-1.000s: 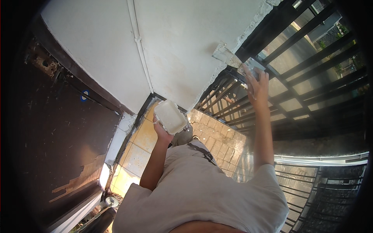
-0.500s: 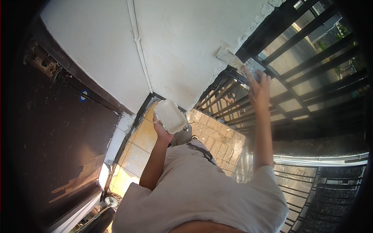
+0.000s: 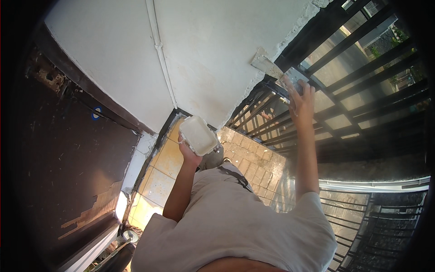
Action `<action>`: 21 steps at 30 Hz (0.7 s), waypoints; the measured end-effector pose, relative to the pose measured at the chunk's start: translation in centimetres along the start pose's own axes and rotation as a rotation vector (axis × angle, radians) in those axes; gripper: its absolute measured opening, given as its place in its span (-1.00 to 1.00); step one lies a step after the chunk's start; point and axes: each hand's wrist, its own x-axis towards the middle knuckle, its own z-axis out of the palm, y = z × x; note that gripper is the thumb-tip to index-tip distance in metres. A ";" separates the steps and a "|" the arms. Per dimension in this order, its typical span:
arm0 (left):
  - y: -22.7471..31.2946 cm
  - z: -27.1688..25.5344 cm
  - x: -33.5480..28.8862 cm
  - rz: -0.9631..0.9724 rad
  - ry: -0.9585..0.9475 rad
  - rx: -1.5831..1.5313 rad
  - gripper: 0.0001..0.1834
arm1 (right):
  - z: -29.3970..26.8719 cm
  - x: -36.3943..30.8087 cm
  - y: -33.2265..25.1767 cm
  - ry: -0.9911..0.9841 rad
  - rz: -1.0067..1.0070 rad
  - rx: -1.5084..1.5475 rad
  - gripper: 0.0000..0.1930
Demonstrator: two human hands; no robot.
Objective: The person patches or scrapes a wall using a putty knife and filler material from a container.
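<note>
My left hand [image 3: 189, 154] is shut under a white rectangular tub [image 3: 197, 135], held up at chest height in front of the white plastered wall [image 3: 204, 54]. My right hand [image 3: 301, 102] is raised high and grips the handle of a flat putty knife [image 3: 268, 67]. Its plaster-smeared blade lies against the rough edge of the wall, right where the black metal railing [image 3: 344, 68] begins. Both forearms come up out of my grey shirt [image 3: 235, 226].
A dark brown door [image 3: 59, 154] with peeling patches fills the left side. A thin white conduit [image 3: 161, 54] runs down the wall. Yellow floor tiles [image 3: 158, 177] and grey paving [image 3: 253, 158] lie below. A small round can [image 3: 130, 235] stands near the door's foot.
My right hand and the putty knife have shifted only slightly along the wall's edge. The tub in my left hand has stayed where it was.
</note>
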 end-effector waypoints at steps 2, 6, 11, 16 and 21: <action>0.0 0.1 0.0 0.010 0.004 0.004 -0.27 | -0.1 -0.4 0.0 -0.028 0.003 0.012 -0.34; 0.1 -0.3 0.1 0.014 0.009 -0.002 -0.27 | -0.4 -0.1 -0.2 -0.021 0.000 0.052 -0.20; 0.0 0.4 -0.2 0.015 0.010 0.034 -0.26 | -0.3 0.9 -0.1 0.045 -0.017 0.035 -0.11; 0.1 0.2 -0.1 0.006 -0.005 0.034 -0.25 | 0.1 -0.1 0.3 0.024 -0.021 0.042 -0.14; 0.3 -0.3 -0.2 0.019 -0.010 0.056 -0.26 | -0.4 0.4 -0.1 0.016 0.006 0.048 -0.36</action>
